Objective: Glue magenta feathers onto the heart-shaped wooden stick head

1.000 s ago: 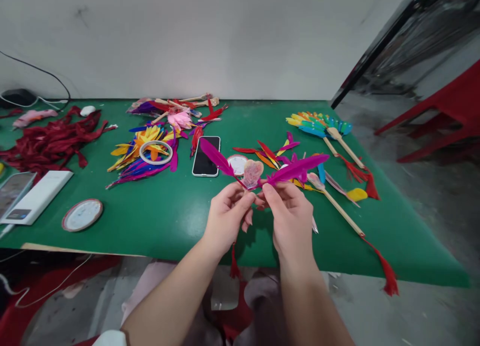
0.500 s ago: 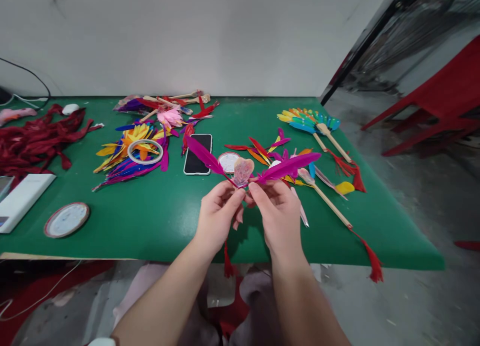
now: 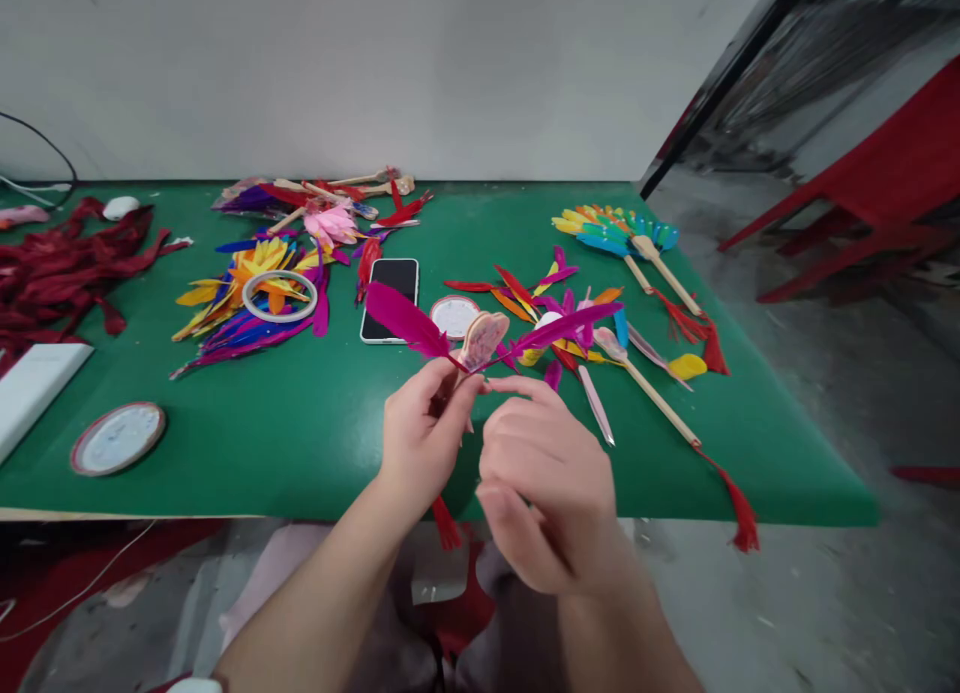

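Observation:
My left hand (image 3: 426,428) is closed in a pinch around the neck of a small feather fan at the centre, above the table's front part. Its flat wooden head (image 3: 482,339) is tilted, and a red tassel (image 3: 445,524) hangs below the hand. One magenta feather (image 3: 405,319) spreads to the left of the head, another magenta feather (image 3: 559,329) to the right. My right hand (image 3: 551,483) is beside it, index finger stretched to the feather bases and thumb apart; the other fingers are curled with nothing visible in them. The fan's handle is mostly hidden by my left hand.
Tweezers (image 3: 596,405), loose feathers and a tasselled wooden stick (image 3: 660,401) lie to the right, finished-looking feather fans (image 3: 619,231) behind. A phone (image 3: 390,301), glue-smeared lids (image 3: 118,439), a tape roll (image 3: 280,296) on feathers, and dark red ribbons (image 3: 82,263) are left.
My right hand has let go of the right feather and turned, with its index finger now at the feather bases. The wooden head has turned and tilted; both feathers stay on it.

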### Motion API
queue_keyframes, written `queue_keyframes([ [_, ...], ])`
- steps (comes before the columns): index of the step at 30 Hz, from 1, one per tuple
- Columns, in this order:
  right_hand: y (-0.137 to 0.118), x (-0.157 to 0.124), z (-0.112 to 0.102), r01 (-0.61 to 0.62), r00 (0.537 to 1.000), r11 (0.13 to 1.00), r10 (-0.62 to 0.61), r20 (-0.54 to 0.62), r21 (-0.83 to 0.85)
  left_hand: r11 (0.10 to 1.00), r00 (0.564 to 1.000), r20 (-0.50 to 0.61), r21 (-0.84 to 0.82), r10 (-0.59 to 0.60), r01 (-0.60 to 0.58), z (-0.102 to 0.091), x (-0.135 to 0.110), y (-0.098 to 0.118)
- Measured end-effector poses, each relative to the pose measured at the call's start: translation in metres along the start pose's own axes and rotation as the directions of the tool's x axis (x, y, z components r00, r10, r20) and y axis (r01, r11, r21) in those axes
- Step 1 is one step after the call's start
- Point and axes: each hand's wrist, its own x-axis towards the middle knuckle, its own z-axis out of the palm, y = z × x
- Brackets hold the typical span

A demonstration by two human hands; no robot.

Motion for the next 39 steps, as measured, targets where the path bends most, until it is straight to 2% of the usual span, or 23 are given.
queue_keyframes([
  [3,-0.004,0.001,0.002,-0.006,0.999,0.996,0.010,0.039,-0.084,0.994,0.999,-0.007,0.103,0.031,-0.030,-0.001,-0.001,-0.001],
  [6,-0.003,0.000,0.005,-0.001,0.999,0.991,0.006,0.036,-0.136,0.989,0.998,0.025,0.139,0.055,-0.058,-0.001,-0.001,-0.005],
  [11,-0.001,0.000,0.005,-0.003,1.000,0.988,0.004,0.007,-0.152,0.998,0.995,0.091,0.051,0.041,-0.046,-0.001,-0.002,-0.013],
  [19,0.000,0.000,0.004,-0.007,1.000,0.988,0.008,0.011,-0.155,0.986,0.997,0.027,-0.151,-0.067,0.070,-0.001,-0.003,-0.015],
  [31,0.002,0.000,0.006,0.010,1.000,0.983,-0.010,0.003,-0.185,0.989,0.998,0.047,-0.140,-0.049,0.055,-0.001,-0.003,-0.014],
  [34,0.002,0.000,0.006,0.002,1.000,0.984,-0.003,-0.004,-0.176,0.993,0.996,0.085,-0.110,-0.038,0.047,-0.001,-0.003,-0.015],
  [39,0.002,0.000,0.007,0.009,1.000,0.983,-0.010,-0.004,-0.186,0.990,0.994,0.084,-0.116,-0.067,0.076,0.000,-0.003,-0.017],
])
